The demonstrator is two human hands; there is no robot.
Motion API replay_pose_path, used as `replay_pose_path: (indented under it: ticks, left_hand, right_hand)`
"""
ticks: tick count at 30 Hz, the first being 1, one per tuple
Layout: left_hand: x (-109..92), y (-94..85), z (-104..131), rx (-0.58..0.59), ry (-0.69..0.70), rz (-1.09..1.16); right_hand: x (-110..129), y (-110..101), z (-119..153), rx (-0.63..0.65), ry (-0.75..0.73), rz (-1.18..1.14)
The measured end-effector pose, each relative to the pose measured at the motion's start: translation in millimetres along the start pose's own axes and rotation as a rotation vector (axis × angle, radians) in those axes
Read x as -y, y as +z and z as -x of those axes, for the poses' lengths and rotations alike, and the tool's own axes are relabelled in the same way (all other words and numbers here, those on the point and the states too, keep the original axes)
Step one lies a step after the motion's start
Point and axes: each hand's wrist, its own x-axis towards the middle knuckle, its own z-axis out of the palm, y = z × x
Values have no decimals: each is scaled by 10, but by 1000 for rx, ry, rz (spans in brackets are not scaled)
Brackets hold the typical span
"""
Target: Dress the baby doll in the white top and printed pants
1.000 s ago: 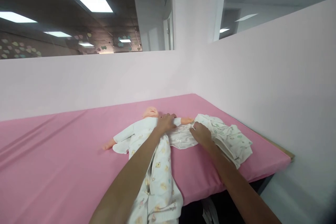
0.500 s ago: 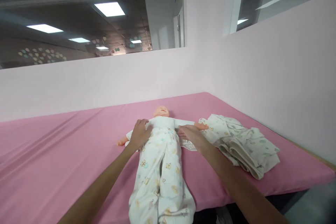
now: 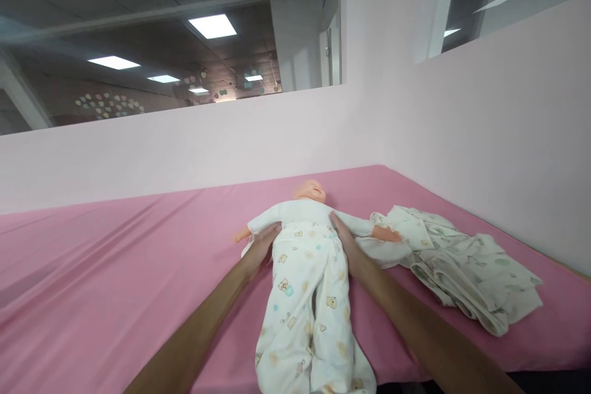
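A baby doll (image 3: 305, 212) lies on its back with its head toward the wall. It wears a white top and cream trousers (image 3: 309, 295) printed with small bears, pulled up around its waist. My left hand (image 3: 263, 247) is pressed around the doll's side at the waistband, fingers partly hidden. On the other side, my right hand (image 3: 344, 239) holds the doll at the same height, its fingertips up by the chest. The doll's arms stretch out to both sides. White fabric (image 3: 383, 252) is spread under its arm on the right.
The doll rests on a pink-covered padded table (image 3: 138, 295). A rumpled pile of printed white cloth (image 3: 471, 271) lies to the right. A pale wall (image 3: 194, 151) with windows runs along the back and right sides.
My hands have gone from the front of the waistband to the doll's two sides. The doll's head has tilted, and the view has turned a little left.
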Motion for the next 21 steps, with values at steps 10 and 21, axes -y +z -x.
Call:
replay_pose_path:
  ticks: [10,21]
  left_hand:
    - [490,-213,-201,-295,-81,-931]
    - [640,-549,-273,-363,-148,-935]
  right_hand:
    - [219,127,134,3,-126,-5]
    - [341,130,268,-9,-200,-6]
